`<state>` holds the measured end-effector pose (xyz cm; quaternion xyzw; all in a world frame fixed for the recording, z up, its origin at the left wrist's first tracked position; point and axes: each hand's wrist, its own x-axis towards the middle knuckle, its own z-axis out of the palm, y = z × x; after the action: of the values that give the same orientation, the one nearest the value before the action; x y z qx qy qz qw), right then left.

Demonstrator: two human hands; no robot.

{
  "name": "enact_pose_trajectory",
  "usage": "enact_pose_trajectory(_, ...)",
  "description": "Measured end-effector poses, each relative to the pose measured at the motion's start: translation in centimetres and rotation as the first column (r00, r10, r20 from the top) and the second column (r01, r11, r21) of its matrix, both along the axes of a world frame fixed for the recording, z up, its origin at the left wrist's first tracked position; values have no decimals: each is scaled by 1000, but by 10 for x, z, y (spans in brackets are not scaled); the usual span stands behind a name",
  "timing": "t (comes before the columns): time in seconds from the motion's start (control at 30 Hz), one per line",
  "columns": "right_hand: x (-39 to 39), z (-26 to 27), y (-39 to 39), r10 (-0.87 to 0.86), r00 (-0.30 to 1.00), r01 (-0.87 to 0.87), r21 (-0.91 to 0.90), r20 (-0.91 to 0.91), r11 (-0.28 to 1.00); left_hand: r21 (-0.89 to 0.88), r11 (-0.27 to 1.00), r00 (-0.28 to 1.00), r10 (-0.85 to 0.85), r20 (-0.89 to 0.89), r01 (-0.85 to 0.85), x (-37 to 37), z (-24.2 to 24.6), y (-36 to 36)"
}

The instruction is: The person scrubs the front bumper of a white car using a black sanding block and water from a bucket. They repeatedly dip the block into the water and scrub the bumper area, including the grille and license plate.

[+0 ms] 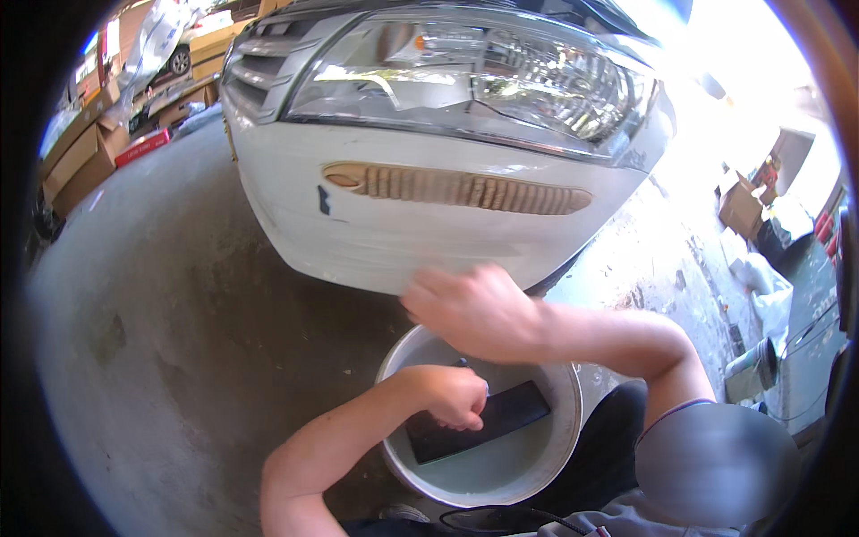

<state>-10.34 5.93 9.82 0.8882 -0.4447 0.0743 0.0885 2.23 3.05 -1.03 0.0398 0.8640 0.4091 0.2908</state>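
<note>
Over a round white bucket (570, 436) of cloudy water, my left hand (458, 397) is curled on a dark rectangular board (513, 411), whose far side carries a small knob-like part. Blurred by motion, my right hand (473, 309) is above the bucket's far rim, close to the lower edge of a white car bumper (402, 235); whether its fingers hold anything cannot be told. Brown ribbed trim (463, 190) runs along the bumper below a clear headlight (470, 87). A dark mark (324, 200) shows left of the trim.
Cardboard boxes (84, 161) and a red box (143, 148) lie at the upper left. At the right are another cardboard box (740, 205), a white plastic bag (768, 295) and a small bucket (751, 369). A blurred round shape (717, 463) covers part of the lower right.
</note>
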Motion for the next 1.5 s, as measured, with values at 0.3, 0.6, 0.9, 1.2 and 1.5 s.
enact_pose_trajectory(0.3,-54,-131,97,243,959,-21,816,-148,578,-331,940,937,39,348,83,-33,-34,44)
enact_pose_trajectory(0.6,-73,-98,114,152,976,-10,669,-154,743,-205,804,647,576,499,-558,-40,18,25)
enact_pose_trajectory(0.9,-146,-3,103,-209,961,142,324,183,935,432,513,380,852,-359,-742,-125,216,-73)
enact_pose_trajectory(1.2,-254,52,72,-96,829,355,-385,551,852,168,774,667,617,-418,-610,-57,105,-23)
enact_pose_trajectory(1.5,-272,54,43,-204,979,175,-604,22,778,32,922,887,381,-261,-387,-22,40,-34)
